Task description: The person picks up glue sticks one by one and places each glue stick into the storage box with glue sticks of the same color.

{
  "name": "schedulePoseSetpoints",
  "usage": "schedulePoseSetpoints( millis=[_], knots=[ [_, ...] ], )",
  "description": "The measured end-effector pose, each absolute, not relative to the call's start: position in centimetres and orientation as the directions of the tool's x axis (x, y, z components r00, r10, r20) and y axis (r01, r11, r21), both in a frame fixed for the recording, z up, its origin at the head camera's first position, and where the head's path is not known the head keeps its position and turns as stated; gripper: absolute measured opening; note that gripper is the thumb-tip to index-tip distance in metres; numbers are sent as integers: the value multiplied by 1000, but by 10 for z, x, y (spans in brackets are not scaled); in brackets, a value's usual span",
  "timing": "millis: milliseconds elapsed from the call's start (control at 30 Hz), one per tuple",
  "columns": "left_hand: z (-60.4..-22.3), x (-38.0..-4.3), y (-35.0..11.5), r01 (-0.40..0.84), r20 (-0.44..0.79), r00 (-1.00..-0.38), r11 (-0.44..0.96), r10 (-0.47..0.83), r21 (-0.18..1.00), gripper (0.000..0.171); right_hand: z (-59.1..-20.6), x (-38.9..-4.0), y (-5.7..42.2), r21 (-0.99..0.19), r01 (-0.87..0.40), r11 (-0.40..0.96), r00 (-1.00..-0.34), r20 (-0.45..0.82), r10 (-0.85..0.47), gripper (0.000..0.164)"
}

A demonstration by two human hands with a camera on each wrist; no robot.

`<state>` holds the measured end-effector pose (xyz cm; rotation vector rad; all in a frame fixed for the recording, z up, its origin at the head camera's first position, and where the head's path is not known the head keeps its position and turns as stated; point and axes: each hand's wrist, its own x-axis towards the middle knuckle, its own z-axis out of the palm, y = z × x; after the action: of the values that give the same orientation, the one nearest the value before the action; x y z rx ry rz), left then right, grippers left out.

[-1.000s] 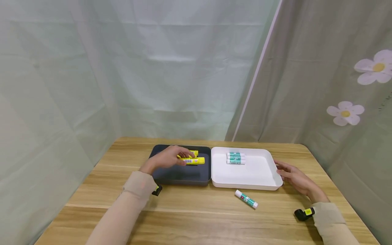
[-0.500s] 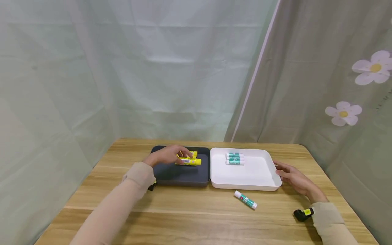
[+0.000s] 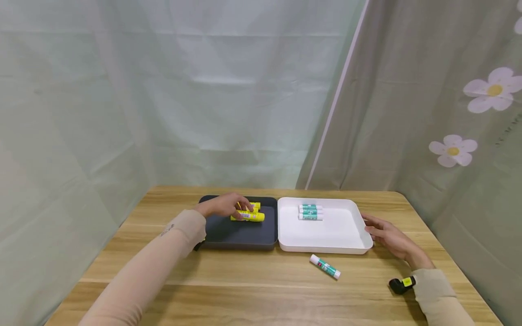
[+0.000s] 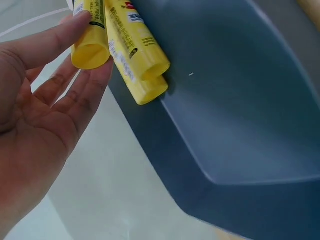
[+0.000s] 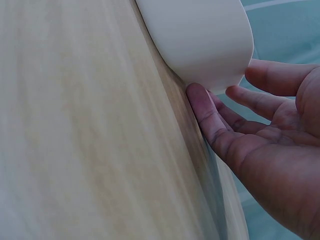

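My left hand pinches a yellow glue stick between thumb and fingers, low over the dark grey tray. Two more yellow glue sticks lie together in that tray, right beside the held one and partly covered by the hand in the head view. At the right end of the white tray, my right hand touches the outer wall with loosely extended fingertips. In the right wrist view its thumb is at the tray's lower corner.
Several white-and-green glue sticks lie side by side in the white tray. Another such glue stick lies slanted on the wooden table in front. The trays stand side by side; curtains hang behind the table.
My left hand has shifted slightly left over the dark tray with the yellow glue stick, near the other two. My right hand stays at the white tray's end. The head view has turned slightly.
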<state>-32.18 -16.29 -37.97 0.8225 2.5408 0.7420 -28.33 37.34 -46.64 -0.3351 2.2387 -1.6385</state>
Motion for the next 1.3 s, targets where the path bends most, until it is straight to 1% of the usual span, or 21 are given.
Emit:
schedulePoseSetpoints(
  millis=[333,500,633,733,900,1033,1300],
  knots=[
    [-392,-326,-163,432,-188,-758,697,624,573,35,-466,-284,372,-947,12,320,-913,-142,-383,70],
    [-395,-326,-162,444,-200,-761,720,617,534,37,-467,-285,374,-948,7,318,-912,-137,-387,70],
    [-398,-325,-162,442,-213,-777,755,592,484,37,-467,-285,374,-949,9,314,-912,-137,-388,71],
    [-398,-324,-162,425,-231,-787,775,571,469,37,-468,-285,374,-950,10,313,-912,-138,-387,71],
    [-398,-323,-161,407,-270,-782,789,561,461,41,-469,-285,374,-948,13,318,-912,-141,-385,71],
    [-400,-323,-160,418,-286,-778,801,559,429,43,-468,-285,374,-947,11,320,-913,-140,-384,71],
    [-405,-324,-158,446,-297,-775,816,557,367,36,-467,-284,373,-953,13,301,-912,-135,-387,70]
  ],
)
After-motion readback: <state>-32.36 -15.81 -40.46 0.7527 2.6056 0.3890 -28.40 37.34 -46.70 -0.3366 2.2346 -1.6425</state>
